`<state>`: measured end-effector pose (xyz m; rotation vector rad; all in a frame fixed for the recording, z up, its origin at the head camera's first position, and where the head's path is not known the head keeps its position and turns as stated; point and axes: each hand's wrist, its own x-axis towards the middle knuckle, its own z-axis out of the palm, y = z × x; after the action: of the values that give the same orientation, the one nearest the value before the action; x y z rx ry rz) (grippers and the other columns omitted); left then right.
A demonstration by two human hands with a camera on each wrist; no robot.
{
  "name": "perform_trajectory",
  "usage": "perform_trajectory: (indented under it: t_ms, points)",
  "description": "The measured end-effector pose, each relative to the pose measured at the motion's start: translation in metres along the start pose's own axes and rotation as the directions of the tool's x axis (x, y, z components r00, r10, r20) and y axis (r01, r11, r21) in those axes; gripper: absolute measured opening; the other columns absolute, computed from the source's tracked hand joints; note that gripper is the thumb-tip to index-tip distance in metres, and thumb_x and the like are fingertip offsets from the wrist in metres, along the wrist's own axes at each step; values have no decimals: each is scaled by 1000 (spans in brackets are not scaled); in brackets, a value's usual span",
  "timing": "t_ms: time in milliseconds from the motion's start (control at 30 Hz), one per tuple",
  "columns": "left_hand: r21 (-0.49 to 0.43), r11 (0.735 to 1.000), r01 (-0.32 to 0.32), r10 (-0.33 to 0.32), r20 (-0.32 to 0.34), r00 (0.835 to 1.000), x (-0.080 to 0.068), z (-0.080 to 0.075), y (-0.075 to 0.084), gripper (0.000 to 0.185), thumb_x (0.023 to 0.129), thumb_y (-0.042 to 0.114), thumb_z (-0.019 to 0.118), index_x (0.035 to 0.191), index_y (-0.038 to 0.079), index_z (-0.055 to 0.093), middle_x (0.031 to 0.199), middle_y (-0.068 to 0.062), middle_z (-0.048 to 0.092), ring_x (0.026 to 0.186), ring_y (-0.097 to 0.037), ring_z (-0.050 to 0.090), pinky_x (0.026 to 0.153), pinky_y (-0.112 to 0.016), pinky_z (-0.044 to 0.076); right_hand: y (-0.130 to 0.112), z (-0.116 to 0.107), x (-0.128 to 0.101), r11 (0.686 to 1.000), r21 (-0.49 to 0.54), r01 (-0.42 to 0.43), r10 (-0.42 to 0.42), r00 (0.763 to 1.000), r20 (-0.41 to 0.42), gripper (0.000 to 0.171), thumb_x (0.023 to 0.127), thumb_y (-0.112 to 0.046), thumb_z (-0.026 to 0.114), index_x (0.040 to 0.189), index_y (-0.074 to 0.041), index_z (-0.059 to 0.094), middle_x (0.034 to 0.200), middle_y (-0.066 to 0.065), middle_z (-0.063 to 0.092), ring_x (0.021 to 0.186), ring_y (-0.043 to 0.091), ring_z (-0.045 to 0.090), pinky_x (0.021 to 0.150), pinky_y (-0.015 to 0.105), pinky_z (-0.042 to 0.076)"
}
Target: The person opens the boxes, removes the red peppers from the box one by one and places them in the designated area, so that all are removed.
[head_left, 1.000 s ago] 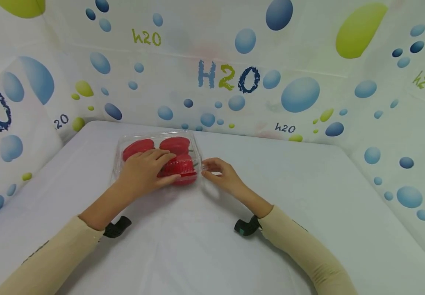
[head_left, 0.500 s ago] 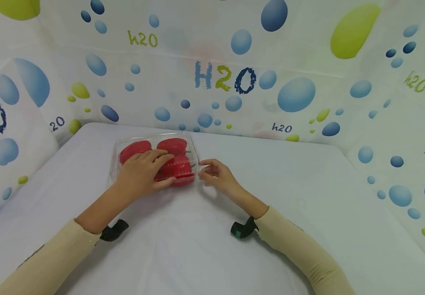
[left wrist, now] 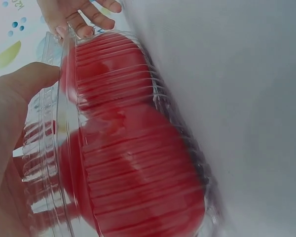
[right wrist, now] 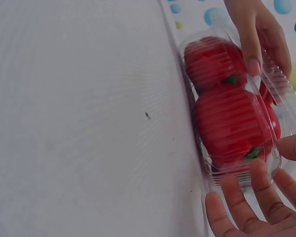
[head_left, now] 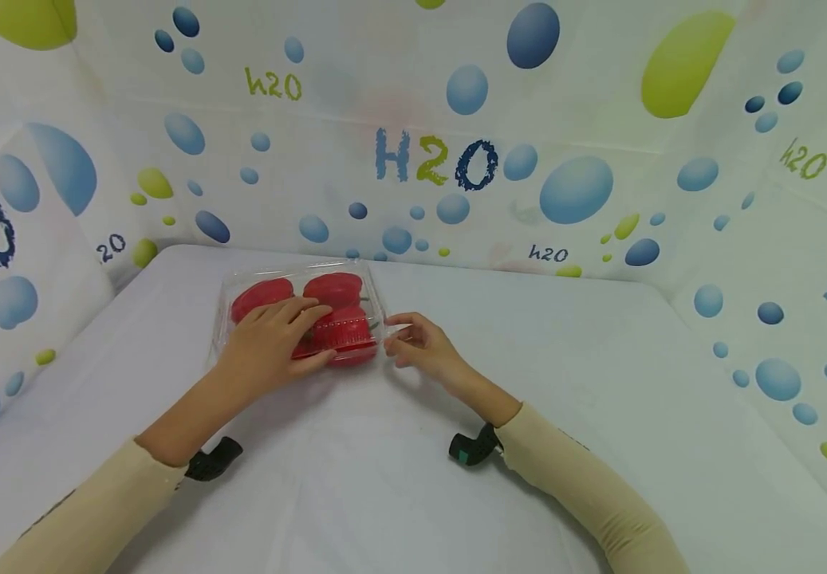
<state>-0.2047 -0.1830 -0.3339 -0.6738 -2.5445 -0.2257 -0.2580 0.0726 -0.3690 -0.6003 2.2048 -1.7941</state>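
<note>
A clear plastic clamshell container (head_left: 375,293) stands toward the back left of the table, with several red bell peppers (head_left: 334,288) inside. Green stems show through the ribbed wall in the right wrist view. My left hand (head_left: 264,343) lies across the lid, fingers spread over the top and thumb (right wrist: 254,64) pressing at the front rim. Part of the peppers is hidden beneath it. At the container's right front corner, my right hand (head_left: 431,351) pinches the rim between thumb and forefinger, the other fingers (right wrist: 237,200) held out along the side wall.
White cloth covers the table (head_left: 399,478). A backdrop (head_left: 470,104) printed with blue and green drops rises behind it and at both sides. Black curved pieces (head_left: 472,448) sit under both wrists, at the sleeve ends.
My right thumb has drawn closer to the forefinger at the container's corner. The head view has shifted slightly. My left hand stays on the lid, and the container has stayed in place.
</note>
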Motion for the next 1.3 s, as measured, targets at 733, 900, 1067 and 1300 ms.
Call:
perform_trajectory:
  t_ms: [733, 900, 1067, 1300]
  points:
    - [21, 1000, -10, 11, -43, 999, -9, -4, -14, 63, 72, 35, 84, 124, 6, 62, 123, -19, 60, 112, -39, 58, 91, -59, 49, 1, 1, 4, 1000, -8, -27, 27, 1000, -2, 38, 95, -11, 63, 131, -7, 53, 98, 6, 63, 95, 30, 65, 75, 30, 58]
    - [13, 1000, -18, 19, -59, 998, -11, -6, -16, 62, 71, 34, 85, 122, 7, 63, 122, -19, 61, 111, -39, 59, 90, -60, 49, -1, 1, 2, 1000, -26, 0, 0, 1000, -2, 37, 95, -11, 62, 130, -4, 53, 99, 10, 64, 95, 33, 66, 76, 32, 58]
    - [30, 999, -30, 32, -72, 997, -12, -8, -16, 60, 70, 34, 85, 119, 6, 66, 119, -19, 65, 108, -38, 62, 88, -59, 51, -2, 1, 2, 999, -47, 2, -3, 1000, -2, 37, 95, -11, 62, 131, -4, 52, 100, 12, 65, 95, 32, 67, 77, 32, 57]
    - [76, 994, -81, 90, -127, 988, -12, -6, -18, 59, 69, 35, 86, 117, 5, 68, 114, -18, 68, 102, -37, 66, 82, -56, 55, -1, 4, 4, 999, -40, -7, 6, 1000, -18, 35, 95, -12, 62, 128, -4, 53, 99, 12, 64, 93, 31, 69, 77, 33, 58]
